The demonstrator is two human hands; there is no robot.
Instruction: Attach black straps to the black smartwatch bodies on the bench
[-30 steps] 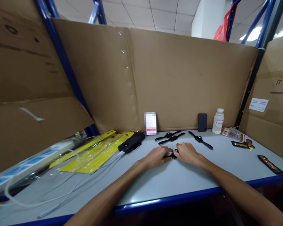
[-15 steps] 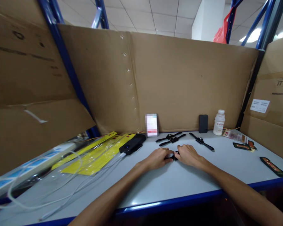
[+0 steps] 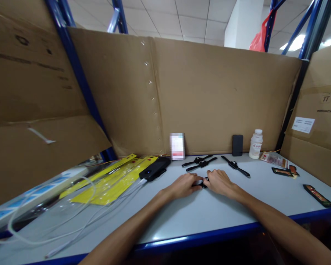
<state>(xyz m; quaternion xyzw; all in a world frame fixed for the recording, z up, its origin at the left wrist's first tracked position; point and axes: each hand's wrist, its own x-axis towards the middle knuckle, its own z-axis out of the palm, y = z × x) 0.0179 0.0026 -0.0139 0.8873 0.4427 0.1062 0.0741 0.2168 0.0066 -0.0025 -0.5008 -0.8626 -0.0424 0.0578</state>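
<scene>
In the head view, a black spokeshave [image 3: 203, 184] is low over the grey tabletop, between my two hands. My left hand [image 3: 183, 185] is closed round its left end, and my right hand [image 3: 219, 182] is closed over the right end, hiding most of that side. Only the middle of the tool shows between my fingers. Just beyond my hands lie two more spokeshaves side by side, a nearer one [image 3: 202, 164] and a farther one [image 3: 195, 160]. A third loose spokeshave [image 3: 235, 166] lies at an angle beyond my right hand.
Yellow-backed clear packages [image 3: 118, 182] and a black power bank [image 3: 154, 170] with white cables lie left, near a power strip [image 3: 35, 191]. Along the cardboard wall [image 3: 204, 95] stand a blurred screen [image 3: 177, 146], a dark phone [image 3: 237, 145] and a bottle [image 3: 256, 144]. Snack packets [image 3: 318, 195] lie right.
</scene>
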